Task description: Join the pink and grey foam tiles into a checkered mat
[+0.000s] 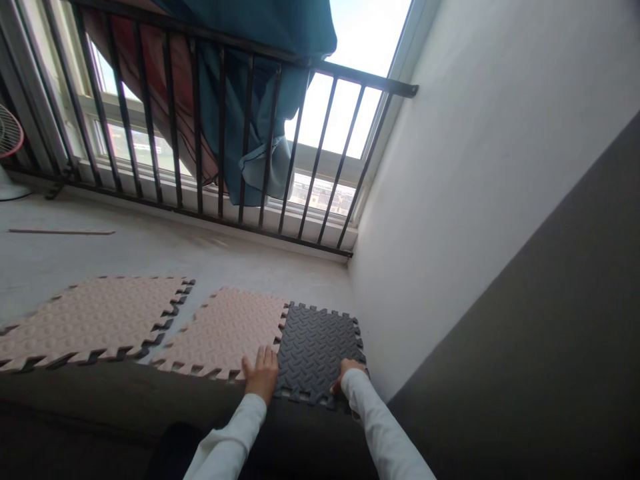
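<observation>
A dark grey foam puzzle tile (317,350) lies on the floor, interlocked along its left edge with a pink tile (227,330). My left hand (261,375) rests flat with fingers stretched out over the seam between the pink and grey tiles, near their front edge. My right hand (346,372) is curled over the front right corner of the grey tile, its fingers closed on that edge. Both arms wear white sleeves. A second pink tile (95,320) lies apart to the left.
A black metal railing (240,133) runs along the window at the back, with teal and red cloth (260,100) hanging over it. A white wall (475,200) stands close on the right. A thin stick (60,232) lies on the concrete floor, and a fan (9,133) stands far left.
</observation>
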Demonstrator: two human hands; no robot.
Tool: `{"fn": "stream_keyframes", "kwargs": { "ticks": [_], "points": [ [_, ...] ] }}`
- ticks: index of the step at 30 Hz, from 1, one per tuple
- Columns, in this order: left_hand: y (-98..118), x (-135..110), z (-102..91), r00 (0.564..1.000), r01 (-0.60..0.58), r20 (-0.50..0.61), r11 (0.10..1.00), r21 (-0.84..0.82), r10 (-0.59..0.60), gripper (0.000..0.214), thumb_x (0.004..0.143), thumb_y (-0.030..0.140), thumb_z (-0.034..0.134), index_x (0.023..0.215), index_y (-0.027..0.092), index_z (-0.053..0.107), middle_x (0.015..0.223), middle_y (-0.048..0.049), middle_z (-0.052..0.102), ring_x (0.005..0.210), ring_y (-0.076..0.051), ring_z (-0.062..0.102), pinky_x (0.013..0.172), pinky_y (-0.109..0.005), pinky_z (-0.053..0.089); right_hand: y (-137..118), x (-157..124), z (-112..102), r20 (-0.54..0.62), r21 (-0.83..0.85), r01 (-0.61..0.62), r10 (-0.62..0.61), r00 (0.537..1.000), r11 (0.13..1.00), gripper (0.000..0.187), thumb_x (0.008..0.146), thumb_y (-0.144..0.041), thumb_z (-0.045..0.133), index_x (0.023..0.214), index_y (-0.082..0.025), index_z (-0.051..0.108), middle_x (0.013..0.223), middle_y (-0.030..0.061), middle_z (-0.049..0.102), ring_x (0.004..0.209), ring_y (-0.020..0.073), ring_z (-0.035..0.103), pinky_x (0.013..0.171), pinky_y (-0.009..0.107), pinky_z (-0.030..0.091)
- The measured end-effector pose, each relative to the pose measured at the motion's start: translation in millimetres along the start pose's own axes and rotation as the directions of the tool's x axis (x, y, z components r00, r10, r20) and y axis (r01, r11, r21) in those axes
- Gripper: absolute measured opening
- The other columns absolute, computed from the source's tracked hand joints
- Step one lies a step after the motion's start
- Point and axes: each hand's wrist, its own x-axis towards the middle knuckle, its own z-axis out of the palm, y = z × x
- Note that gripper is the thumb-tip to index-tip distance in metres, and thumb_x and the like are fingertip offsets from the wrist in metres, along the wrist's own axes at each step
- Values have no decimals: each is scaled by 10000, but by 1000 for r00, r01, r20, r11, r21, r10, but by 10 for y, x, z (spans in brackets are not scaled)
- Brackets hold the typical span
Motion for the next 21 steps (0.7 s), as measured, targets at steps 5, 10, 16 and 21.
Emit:
{"fn": "stream_keyframes", "kwargs": {
  "ticks": [5, 10, 16, 21],
  "points": [
    [-38, -29, 28, 1000, -6, 3, 1000, -6, 6, 579, 761, 5, 140, 1164, 208, 502, 1313, -88, 416, 1221, -244, 349, 915, -633, 255, -19, -71, -58, 9, -1, -7, 7, 1000, 1000, 741, 394, -266, 780, 1086, -114, 563, 1151, 155, 548, 1068, 264, 503, 898, 322, 424],
    [-87, -61, -6, 997, -37, 69, 999, -14, 38, 613, 739, -18, 122, 1211, 199, 449, 1347, -87, 360, 1242, -239, 313, 916, -639, 243, -18, -88, -63, 13, -2, -11, 11, 1000, 1000, 775, 389, -284, 777, 1107, -103, 547, 1170, 157, 534, 1083, 264, 490, 906, 320, 417],
    [-162, -57, -75, 983, -74, 167, 997, -31, 78, 652, 674, -26, 201, 1252, 206, 391, 1379, -88, 303, 1268, -213, 268, 948, -616, 214, 18, -39, -4, 0, 5, -24, 24, 1000, 1000, 790, 389, -328, 774, 1114, -119, 539, 1171, 161, 531, 1086, 268, 487, 895, 331, 421],
    [-237, -99, -142, 973, -76, 205, 989, -128, 101, 661, 622, 90, 302, 1278, 158, 353, 1391, -68, 280, 1283, -183, 234, 1018, -546, 143, 19, -4, 15, -8, 6, -17, 17, 1000, 1000, 760, 381, -333, 779, 1082, -141, 558, 1148, 159, 547, 1073, 264, 499, 881, 338, 429]
  ]
}}
